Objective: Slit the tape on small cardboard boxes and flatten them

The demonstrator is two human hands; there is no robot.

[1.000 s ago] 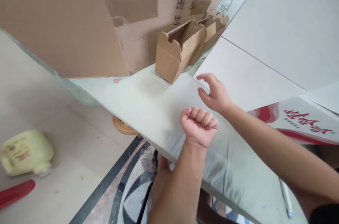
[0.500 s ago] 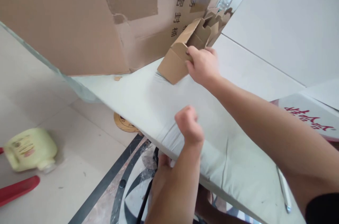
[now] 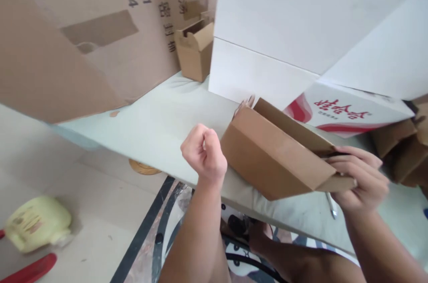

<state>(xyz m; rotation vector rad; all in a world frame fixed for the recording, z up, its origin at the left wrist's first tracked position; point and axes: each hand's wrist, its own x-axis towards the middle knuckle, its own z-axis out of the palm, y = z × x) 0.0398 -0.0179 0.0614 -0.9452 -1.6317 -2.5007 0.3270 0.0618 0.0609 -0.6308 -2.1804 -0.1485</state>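
right hand (image 3: 361, 180) grip: holds small carton (image 3: 277, 158), pulled from 12 o'clock stack | left hand (image 3: 204, 153) grip: empty fist, unchanged

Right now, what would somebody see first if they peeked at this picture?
First comes the small brown cardboard box in the middle, held at its right end by the right hand above the pale table. Just left of it, the left hand is curled in a fist. A huge brown carton with printed numbers fills the top left, with another small open box beside it.
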